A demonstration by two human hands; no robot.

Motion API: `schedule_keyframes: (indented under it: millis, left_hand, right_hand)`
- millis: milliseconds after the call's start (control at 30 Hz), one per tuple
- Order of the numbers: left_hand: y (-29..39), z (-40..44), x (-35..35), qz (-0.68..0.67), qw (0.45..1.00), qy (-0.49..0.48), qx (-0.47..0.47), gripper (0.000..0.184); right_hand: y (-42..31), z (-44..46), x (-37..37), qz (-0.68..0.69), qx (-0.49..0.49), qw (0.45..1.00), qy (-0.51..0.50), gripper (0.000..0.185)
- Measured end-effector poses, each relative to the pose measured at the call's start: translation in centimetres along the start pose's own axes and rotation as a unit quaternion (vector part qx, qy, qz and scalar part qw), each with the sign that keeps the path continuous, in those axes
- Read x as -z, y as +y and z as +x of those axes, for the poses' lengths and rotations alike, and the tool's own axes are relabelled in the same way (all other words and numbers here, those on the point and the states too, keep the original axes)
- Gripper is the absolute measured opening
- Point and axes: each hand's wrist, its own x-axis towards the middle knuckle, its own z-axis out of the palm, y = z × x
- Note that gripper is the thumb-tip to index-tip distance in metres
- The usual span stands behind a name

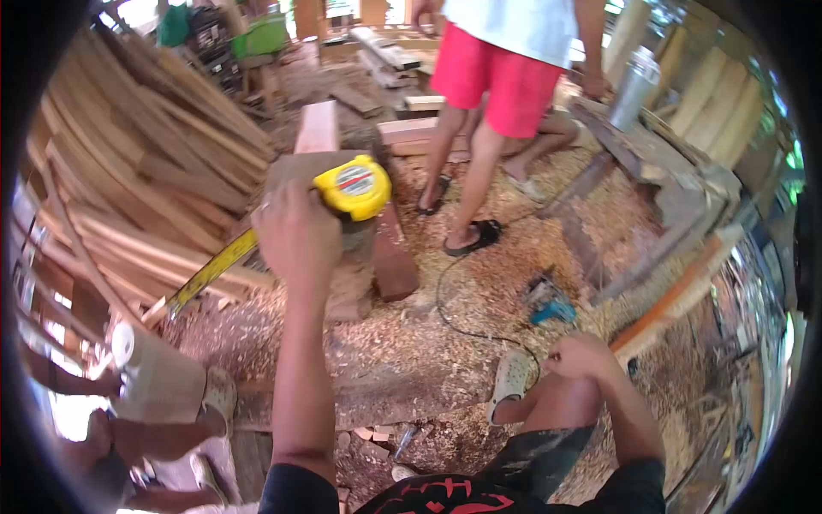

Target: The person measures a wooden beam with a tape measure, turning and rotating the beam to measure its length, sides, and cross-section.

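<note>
My left hand (300,227) is closed around a yellow tape measure (355,187), held out above the wood. Its yellow blade (214,270) runs out past my hand to the lower left. Beneath the hand are thick wooden blocks, one a reddish-brown piece (395,261). My right hand (578,355) rests on my bent knee with its fingers curled in, and nothing shows in it. Near that knee a blue power tool (552,304) lies in the shavings, its dark cord (441,300) looping across the floor.
A person in red shorts (497,77) stands ahead among wood shavings. Another person's arm (68,373) and legs are at lower left beside a white container (163,377). Curved planks (128,120) stack along the left. A rough wooden bench (668,163) holds a metal flask (635,86).
</note>
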Motion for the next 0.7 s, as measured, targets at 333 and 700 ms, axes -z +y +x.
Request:
schedule_keyframes:
  millis: [333,700]
  left_hand:
    - [0.1,-0.7,0.7,0.022,0.999,-0.024,0.012,0.007]
    - [1.1,-2.2,2.7,0.046,0.997,-0.059,0.035,0.01]
  right_hand:
    - [2.7,3.7,-2.8,-0.05,0.073,0.987,-0.133,0.041]
    - [1.3,5.4,-3.0,-0.085,0.11,0.975,-0.175,0.045]
